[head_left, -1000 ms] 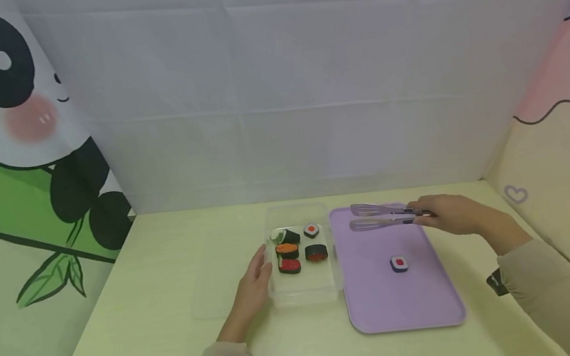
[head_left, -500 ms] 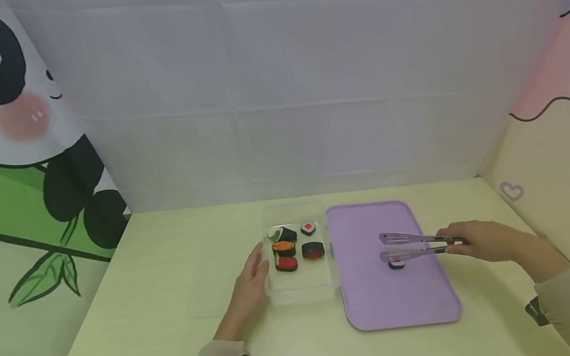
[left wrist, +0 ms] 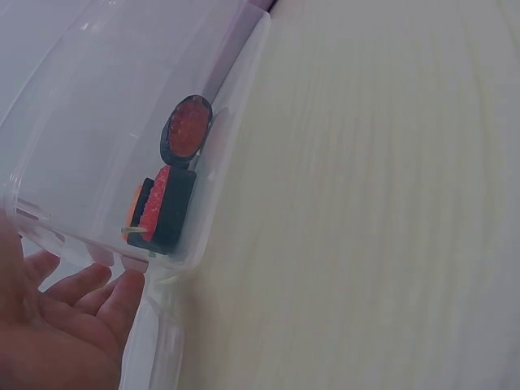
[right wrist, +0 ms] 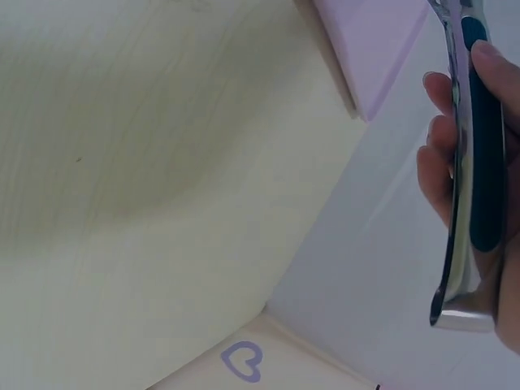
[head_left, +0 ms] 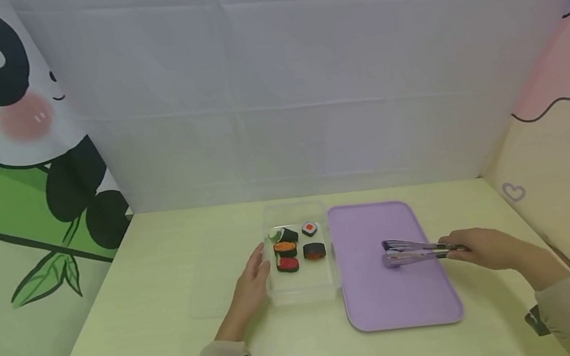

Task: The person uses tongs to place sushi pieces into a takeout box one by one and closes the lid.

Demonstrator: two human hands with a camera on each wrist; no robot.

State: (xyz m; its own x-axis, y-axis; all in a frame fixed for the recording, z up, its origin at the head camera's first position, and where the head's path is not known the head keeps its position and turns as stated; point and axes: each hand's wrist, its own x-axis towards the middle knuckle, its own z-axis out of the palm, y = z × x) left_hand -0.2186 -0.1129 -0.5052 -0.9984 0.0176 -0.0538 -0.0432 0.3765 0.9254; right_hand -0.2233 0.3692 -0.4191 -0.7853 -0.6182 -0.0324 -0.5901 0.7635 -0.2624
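My left hand (head_left: 249, 286) rests its extended fingers against the left wall of a clear plastic box (head_left: 305, 294); in the left wrist view the fingertips are at its rim. Several toy sushi pieces lie inside, among them a red-topped one (head_left: 287, 264), an orange-topped one (head_left: 285, 249) and a white roll with a red centre (head_left: 309, 228). Low over the purple tray (head_left: 394, 308), my right hand (head_left: 483, 248) grips metal tongs (head_left: 418, 251) by their dark-green-padded handles (right wrist: 487, 146). The tongs' ends cover the place where another small sushi roll lay, and hide it.
A flat transparent lid (head_left: 212, 283) lies left of the box. The tray stands close against the box's right side on the pale wooden table (head_left: 137, 344). White cloth (head_left: 306, 104) hangs behind, and printed walls close in both sides.
My right hand has brought the tongs toward me and slightly right, down over the small roll on the tray. The tongs' arms have drawn closer together. My left hand stays at the box.
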